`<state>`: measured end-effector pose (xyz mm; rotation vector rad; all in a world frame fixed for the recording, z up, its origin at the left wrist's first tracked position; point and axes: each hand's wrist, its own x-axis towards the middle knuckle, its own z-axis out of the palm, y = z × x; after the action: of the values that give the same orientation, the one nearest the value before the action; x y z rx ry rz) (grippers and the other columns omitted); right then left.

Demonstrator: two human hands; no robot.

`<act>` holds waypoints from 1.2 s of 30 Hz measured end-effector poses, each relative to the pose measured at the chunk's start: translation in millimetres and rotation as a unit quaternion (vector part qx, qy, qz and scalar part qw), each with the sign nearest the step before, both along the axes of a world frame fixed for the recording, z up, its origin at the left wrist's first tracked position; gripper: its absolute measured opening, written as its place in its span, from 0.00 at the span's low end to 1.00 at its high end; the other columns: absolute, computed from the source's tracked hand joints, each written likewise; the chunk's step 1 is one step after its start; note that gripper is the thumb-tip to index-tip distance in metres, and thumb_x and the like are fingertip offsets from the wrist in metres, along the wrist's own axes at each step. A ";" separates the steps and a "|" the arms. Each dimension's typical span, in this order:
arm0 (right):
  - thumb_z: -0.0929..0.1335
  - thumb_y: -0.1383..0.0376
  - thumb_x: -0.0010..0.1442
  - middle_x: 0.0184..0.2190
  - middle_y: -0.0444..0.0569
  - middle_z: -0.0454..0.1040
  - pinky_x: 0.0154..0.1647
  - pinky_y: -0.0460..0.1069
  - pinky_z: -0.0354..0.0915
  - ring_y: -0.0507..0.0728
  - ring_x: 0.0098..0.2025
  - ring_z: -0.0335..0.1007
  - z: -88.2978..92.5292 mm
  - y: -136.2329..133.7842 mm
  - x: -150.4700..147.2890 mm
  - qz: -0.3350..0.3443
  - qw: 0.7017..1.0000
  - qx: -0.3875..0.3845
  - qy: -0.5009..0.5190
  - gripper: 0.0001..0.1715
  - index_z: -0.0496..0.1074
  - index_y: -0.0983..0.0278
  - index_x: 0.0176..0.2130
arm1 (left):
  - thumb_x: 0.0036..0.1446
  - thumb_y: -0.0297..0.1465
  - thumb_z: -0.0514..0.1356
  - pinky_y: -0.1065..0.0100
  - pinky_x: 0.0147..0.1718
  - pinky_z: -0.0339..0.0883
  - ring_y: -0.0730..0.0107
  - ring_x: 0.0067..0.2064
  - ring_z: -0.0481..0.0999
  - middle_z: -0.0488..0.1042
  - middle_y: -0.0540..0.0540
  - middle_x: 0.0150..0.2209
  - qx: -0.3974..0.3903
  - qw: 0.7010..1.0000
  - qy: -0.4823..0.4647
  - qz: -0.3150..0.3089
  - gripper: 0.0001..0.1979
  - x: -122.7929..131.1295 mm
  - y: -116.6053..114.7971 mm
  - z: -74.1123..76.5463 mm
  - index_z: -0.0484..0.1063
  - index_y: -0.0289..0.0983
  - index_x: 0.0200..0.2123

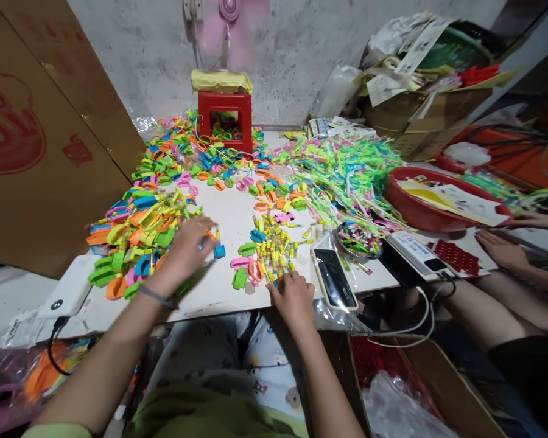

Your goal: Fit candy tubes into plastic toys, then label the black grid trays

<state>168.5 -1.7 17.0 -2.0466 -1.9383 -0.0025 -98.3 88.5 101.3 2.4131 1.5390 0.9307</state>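
My left hand (189, 246) is over the right side of a heap of colourful plastic loop-shaped pieces (139, 228). Motion smears its fingers, so I cannot tell whether it holds anything. Close to those fingertips are a bit of orange plastic and a blue piece (219, 250) with a yellow-banded tube. My right hand (296, 298) rests at the near edge of a pile of small clear tubes with yellow bands (276, 243). Its fingers are curled and pinched together; whatever is between them is hidden. Several green, pink and orange loop pieces (244, 264) lie left of the tubes.
A red stool (225, 103) stands among more loops at the back. Green and pink strips (347, 167) spread toward a red basin (442, 201). A phone (333, 277), a bowl of beads (358, 239) and a white power bank (68, 286) lie near the front. Another person's hand (502, 250) is at right.
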 end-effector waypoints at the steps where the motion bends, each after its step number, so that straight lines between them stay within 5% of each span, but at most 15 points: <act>1: 0.68 0.56 0.62 0.36 0.53 0.73 0.38 0.54 0.54 0.64 0.41 0.67 1.7 -0.4 2.4 -0.002 1.000 0.000 0.007 0.12 0.70 0.63 0.33 | 0.56 0.38 0.61 0.56 0.50 0.64 0.53 0.49 0.72 0.74 0.40 0.46 -0.043 0.999 0.015 -0.026 0.12 18.2 -12.4 -13.3 0.73 0.38 0.42; 5: 0.66 0.59 0.63 0.33 0.52 0.74 0.37 0.52 0.55 0.62 0.38 0.69 1.8 -1.8 15.2 0.005 0.999 0.013 0.052 0.10 0.67 0.62 0.32 | 0.58 0.41 0.59 0.58 0.40 0.66 0.55 0.38 0.73 0.72 0.42 0.34 -0.185 0.983 0.010 0.010 0.12 62.5 -46.6 -55.7 0.72 0.37 0.32; 8: 0.62 0.61 0.65 0.30 0.51 0.75 0.38 0.53 0.57 0.61 0.34 0.70 -2.3 -2.5 20.9 -0.018 0.994 0.024 0.108 0.09 0.67 0.63 0.35 | 0.59 0.39 0.58 0.58 0.45 0.66 0.56 0.44 0.73 0.72 0.41 0.38 -0.205 0.978 -0.038 0.012 0.11 66.5 -51.9 -68.4 0.70 0.38 0.30; 11: 0.58 0.62 0.66 0.36 0.54 0.77 0.43 0.54 0.60 0.61 0.39 0.73 1.5 -6.1 17.2 0.002 0.976 0.069 0.206 0.13 0.67 0.65 0.46 | 0.56 0.37 0.61 0.60 0.48 0.66 0.57 0.49 0.72 0.72 0.42 0.42 -0.217 0.965 -0.147 -0.021 0.10 64.0 -56.7 -69.4 0.66 0.38 0.27; 14: 0.56 0.62 0.69 0.46 0.53 0.75 0.47 0.52 0.62 0.59 0.48 0.71 19.6 -14.9 4.1 0.089 0.948 0.094 0.292 0.17 0.67 0.62 0.50 | 0.49 0.37 0.66 0.65 0.37 0.68 0.64 0.38 0.74 0.71 0.48 0.34 -0.303 0.906 -0.294 -0.026 0.15 65.7 -70.8 -63.5 0.62 0.39 0.30; 19: 0.61 0.61 0.68 0.39 0.48 0.76 0.46 0.52 0.62 0.57 0.43 0.71 53.7 -32.6 -20.6 0.167 0.932 0.085 0.311 0.12 0.72 0.59 0.46 | 0.43 0.35 0.72 0.67 0.41 0.69 0.64 0.43 0.76 0.75 0.45 0.43 -0.364 0.821 -0.435 -0.058 0.31 68.8 -95.6 -41.1 0.62 0.39 0.47; 24: 0.65 0.64 0.66 0.40 0.46 0.77 0.46 0.52 0.62 0.57 0.43 0.72 57.4 -41.0 -27.7 0.161 0.909 0.168 0.345 0.09 0.72 0.57 0.46 | 0.51 0.38 0.68 0.63 0.52 0.68 0.57 0.54 0.73 0.74 0.42 0.51 -0.340 0.836 -0.422 -0.087 0.25 63.3 -102.8 -26.3 0.68 0.38 0.51; 29: 0.67 0.67 0.63 0.38 0.46 0.77 0.47 0.54 0.62 0.57 0.43 0.72 58.5 -42.6 -27.0 0.150 0.889 0.213 0.376 0.05 0.71 0.58 0.41 | 0.54 0.36 0.66 0.62 0.52 0.71 0.57 0.56 0.73 0.72 0.41 0.55 -0.328 0.831 -0.430 -0.131 0.24 62.7 -106.1 -22.1 0.69 0.39 0.54; 36: 0.67 0.72 0.62 0.37 0.46 0.76 0.42 0.52 0.62 0.55 0.40 0.72 64.2 -44.8 -28.1 0.196 0.897 0.221 0.328 0.07 0.68 0.60 0.38 | 0.53 0.35 0.67 0.66 0.50 0.74 0.60 0.52 0.77 0.76 0.40 0.51 -0.246 0.895 -0.351 -0.119 0.22 59.3 -107.4 -11.2 0.73 0.36 0.51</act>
<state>140.4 -46.5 81.3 -1.1349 -1.6670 0.2772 -39.0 -18.9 90.1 1.5970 1.0142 1.0374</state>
